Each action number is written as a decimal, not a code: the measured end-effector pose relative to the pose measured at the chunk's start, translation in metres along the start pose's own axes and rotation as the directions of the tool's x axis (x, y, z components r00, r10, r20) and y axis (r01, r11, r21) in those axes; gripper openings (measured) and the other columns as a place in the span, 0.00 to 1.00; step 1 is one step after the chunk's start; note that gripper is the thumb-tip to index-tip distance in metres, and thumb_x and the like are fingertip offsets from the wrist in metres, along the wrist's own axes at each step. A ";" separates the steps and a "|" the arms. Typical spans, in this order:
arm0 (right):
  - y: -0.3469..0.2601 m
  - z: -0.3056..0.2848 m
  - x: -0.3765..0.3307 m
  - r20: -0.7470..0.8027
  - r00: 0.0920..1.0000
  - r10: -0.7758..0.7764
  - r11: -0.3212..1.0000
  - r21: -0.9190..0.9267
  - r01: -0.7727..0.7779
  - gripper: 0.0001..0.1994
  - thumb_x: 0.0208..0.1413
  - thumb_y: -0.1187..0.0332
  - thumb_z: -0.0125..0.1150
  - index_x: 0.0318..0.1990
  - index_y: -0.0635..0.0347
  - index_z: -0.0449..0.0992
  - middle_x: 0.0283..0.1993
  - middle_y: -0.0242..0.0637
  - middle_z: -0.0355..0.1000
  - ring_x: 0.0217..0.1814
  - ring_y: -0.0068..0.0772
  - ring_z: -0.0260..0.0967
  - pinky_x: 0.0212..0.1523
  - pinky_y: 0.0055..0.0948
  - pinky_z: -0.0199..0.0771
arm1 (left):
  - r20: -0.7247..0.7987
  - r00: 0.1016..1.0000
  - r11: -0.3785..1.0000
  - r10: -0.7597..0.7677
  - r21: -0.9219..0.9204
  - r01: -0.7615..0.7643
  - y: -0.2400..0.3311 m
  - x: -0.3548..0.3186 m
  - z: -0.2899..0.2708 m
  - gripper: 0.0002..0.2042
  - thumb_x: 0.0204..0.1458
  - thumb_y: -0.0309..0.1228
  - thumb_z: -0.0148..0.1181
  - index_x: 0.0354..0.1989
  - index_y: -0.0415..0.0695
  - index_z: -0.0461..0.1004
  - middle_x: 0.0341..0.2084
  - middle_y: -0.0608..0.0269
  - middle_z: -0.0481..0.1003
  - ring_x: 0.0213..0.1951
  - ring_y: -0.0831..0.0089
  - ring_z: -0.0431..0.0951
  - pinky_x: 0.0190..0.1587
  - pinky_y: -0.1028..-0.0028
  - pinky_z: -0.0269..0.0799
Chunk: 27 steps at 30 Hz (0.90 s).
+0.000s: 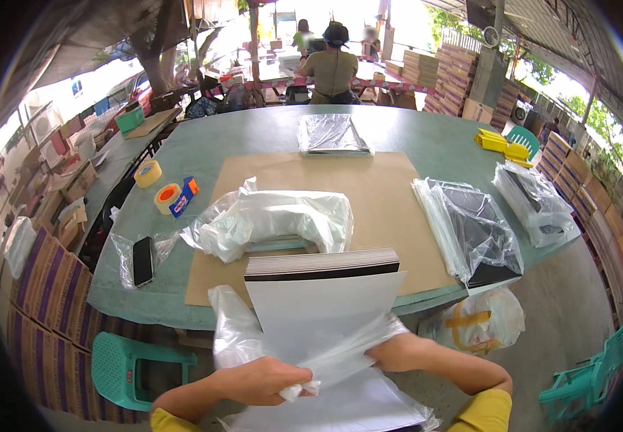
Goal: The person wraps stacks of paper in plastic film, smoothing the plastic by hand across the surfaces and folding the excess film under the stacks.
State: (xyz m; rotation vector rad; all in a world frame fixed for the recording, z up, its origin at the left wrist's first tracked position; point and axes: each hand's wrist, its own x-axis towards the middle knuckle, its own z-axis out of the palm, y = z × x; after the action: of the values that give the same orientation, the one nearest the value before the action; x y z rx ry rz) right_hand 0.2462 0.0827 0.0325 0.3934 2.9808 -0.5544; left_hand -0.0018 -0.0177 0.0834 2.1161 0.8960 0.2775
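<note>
In front of me a thick stack of flat boards [322, 306] stands tilted up at the table's near edge, its white face toward me and its layered edge on top. Clear plastic [347, 353] stretches across its lower part. My left hand [264, 379] is closed on a bunched end of this plastic. On the other side my right hand [394, 351] grips the plastic too, its fingertips partly hidden. Below my hands lies another white sheet [333, 407] in plastic. Just beyond the stack, a crumpled plastic bag [282, 219] rests on the brown cardboard sheet [390, 216].
Plastic-wrapped dark packs [470, 230] lie at right, another wrapped pack [333, 135] farther back. A phone [142, 261], tape rolls [148, 173] and a blue tape dispenser [184, 196] sit at left. Green stools [120, 367] and stacked cartons [45, 295] flank the green table [261, 129]. People sit beyond.
</note>
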 end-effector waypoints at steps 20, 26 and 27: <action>-0.002 -0.016 -0.014 -0.100 0.980 0.170 0.748 -0.634 -0.195 0.08 0.38 0.69 0.49 0.25 0.59 0.74 0.38 0.41 0.68 0.45 0.40 0.63 0.59 0.44 0.39 | -0.019 0.918 0.740 -0.397 0.586 0.332 -0.017 -0.004 0.008 0.13 0.39 0.31 0.52 0.33 0.39 0.65 0.23 0.52 0.71 0.28 0.59 0.73 0.28 0.65 0.68; -0.015 -0.011 -0.011 0.306 0.949 0.076 0.989 -0.141 -0.034 0.08 0.39 0.64 0.54 0.22 0.59 0.71 0.24 0.39 0.69 0.33 0.41 0.67 0.43 0.35 0.64 | -0.110 0.824 0.542 -0.555 0.703 0.459 -0.059 -0.012 0.016 0.08 0.39 0.30 0.51 0.27 0.41 0.70 0.23 0.57 0.72 0.28 0.60 0.74 0.28 0.65 0.69; -0.018 -0.015 -0.012 0.156 0.981 0.114 0.990 -0.103 -0.099 0.08 0.38 0.64 0.55 0.23 0.59 0.71 0.23 0.40 0.69 0.32 0.41 0.67 0.39 0.34 0.65 | -0.090 0.807 0.529 -0.583 0.712 0.462 -0.060 -0.014 0.015 0.06 0.38 0.29 0.50 0.25 0.42 0.72 0.23 0.58 0.72 0.27 0.61 0.74 0.29 0.65 0.69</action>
State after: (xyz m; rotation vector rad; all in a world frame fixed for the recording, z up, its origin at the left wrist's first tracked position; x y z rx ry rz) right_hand 0.2527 0.0694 0.0545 0.4731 2.7979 -0.4115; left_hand -0.0354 -0.0102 0.0300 2.3310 1.6924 -0.6739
